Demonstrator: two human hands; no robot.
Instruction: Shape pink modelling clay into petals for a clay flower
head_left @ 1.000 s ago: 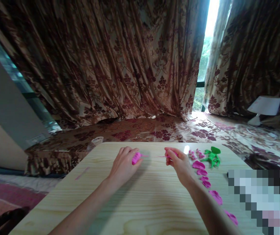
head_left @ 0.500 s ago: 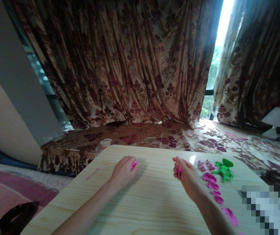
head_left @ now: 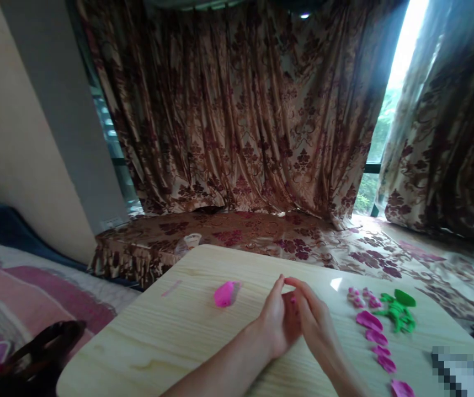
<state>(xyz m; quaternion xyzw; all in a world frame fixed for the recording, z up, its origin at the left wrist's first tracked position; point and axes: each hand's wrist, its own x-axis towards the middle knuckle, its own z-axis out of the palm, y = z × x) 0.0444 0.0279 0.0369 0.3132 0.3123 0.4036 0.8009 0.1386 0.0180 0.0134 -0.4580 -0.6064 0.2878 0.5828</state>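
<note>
My left hand [head_left: 275, 322] and my right hand [head_left: 317, 325] meet palm to palm over the light wooden table [head_left: 187, 342], fingers straight and pressed together. A small bit of pink clay [head_left: 293, 299] shows between the palms. A lump of pink clay [head_left: 225, 294] lies on the table to the left of my hands, untouched. To the right runs a row of flat pink clay petals [head_left: 369, 321], and beside it a green clay stem with leaves [head_left: 398, 312].
A thin pink clay strip [head_left: 171, 288] lies near the table's left edge. A clear plastic cup [head_left: 187, 243] sits beyond the far edge. Patterned curtains [head_left: 240, 110] hang behind, over a matching covered platform. A dark object [head_left: 33, 353] sits at lower left.
My left hand let go of the pink lump and moved right. Both hands came together palm to palm around a small pink piece. The camera view shifted left.
</note>
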